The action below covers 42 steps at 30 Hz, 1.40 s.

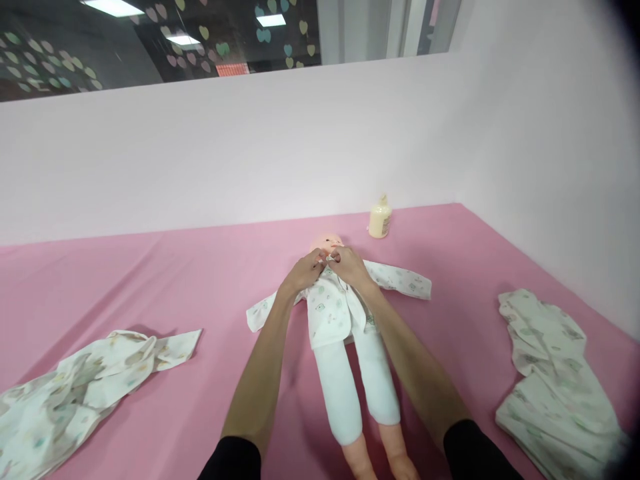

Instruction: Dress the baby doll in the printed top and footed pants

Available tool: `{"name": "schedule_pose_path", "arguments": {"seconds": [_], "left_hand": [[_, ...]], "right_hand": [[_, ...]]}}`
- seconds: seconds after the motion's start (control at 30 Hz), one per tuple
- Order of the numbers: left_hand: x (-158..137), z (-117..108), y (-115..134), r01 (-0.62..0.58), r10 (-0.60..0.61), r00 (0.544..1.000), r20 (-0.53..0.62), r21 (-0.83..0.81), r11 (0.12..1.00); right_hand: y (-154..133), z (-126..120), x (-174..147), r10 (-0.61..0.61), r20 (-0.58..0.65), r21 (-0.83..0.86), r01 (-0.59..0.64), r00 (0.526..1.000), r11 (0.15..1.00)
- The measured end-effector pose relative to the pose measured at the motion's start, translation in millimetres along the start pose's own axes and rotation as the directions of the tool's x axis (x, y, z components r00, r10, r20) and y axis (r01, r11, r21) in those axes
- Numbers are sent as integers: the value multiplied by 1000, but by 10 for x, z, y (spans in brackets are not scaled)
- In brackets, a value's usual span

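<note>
On its back lies a baby doll (327, 241), its head toward the wall and its legs toward me. It wears a white printed baby jacket (327, 310) with both sleeves stretched out sideways, and plain white cloth covers its legs. My left hand (305, 272) is closed in a pinch at the jacket's neckline, just below the doll's face. Facing it, my right hand (349, 265) pinches a bit of the jacket's collar. The jacket's front hangs partly apart near the hem. My fingers hide the neck and part of the collar.
A cream pump bottle (380, 219) stands behind the doll near the white wall (225, 160). Printed baby clothes (105, 380) lie crumpled at the left. Another printed garment (555, 380) lies at the right. Pink cloth (220, 280) covers the surface.
</note>
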State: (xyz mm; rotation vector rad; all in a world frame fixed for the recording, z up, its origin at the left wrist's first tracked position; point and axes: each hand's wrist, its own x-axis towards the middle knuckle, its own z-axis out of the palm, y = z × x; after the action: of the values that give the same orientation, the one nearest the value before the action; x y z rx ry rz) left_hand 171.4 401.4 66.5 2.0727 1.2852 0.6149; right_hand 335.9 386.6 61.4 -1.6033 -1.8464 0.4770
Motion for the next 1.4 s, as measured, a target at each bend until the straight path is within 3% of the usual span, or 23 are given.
{"name": "schedule_pose_path", "arguments": {"seconds": [0.27, 0.53, 0.63, 0.8, 1.0, 1.23, 1.4], "left_hand": [[-27, -10, 51, -60, 59, 998, -17, -10, 998], [-54, -16, -10, 72, -72, 997, 7, -140, 988], [-69, -36, 19, 94, -96, 995, -35, -52, 994], [-68, -70, 86, -11, 14, 1000, -22, 110, 994], [-53, -76, 48, -143, 142, 990, 12, 85, 986], [-75, -67, 80, -128, 131, 991, -25, 89, 988], [-55, -42, 92, -147, 157, 981, -111, 88, 985]], "right_hand": [[4, -31, -34, -107, 46, -37, 109, 993, 993], [10, 10, -26, -62, 54, -53, 65, 997, 996], [-10, -7, -37, -42, 63, -39, 44, 997, 998], [-47, -45, -53, -2, 82, -11, 3, 997, 1000], [-10, 4, -42, -26, 20, 36, 25, 999, 999], [23, 31, -35, -60, -39, 163, 65, 997, 984], [13, -175, -96, -89, 71, 334, 61, 993, 941]]}}
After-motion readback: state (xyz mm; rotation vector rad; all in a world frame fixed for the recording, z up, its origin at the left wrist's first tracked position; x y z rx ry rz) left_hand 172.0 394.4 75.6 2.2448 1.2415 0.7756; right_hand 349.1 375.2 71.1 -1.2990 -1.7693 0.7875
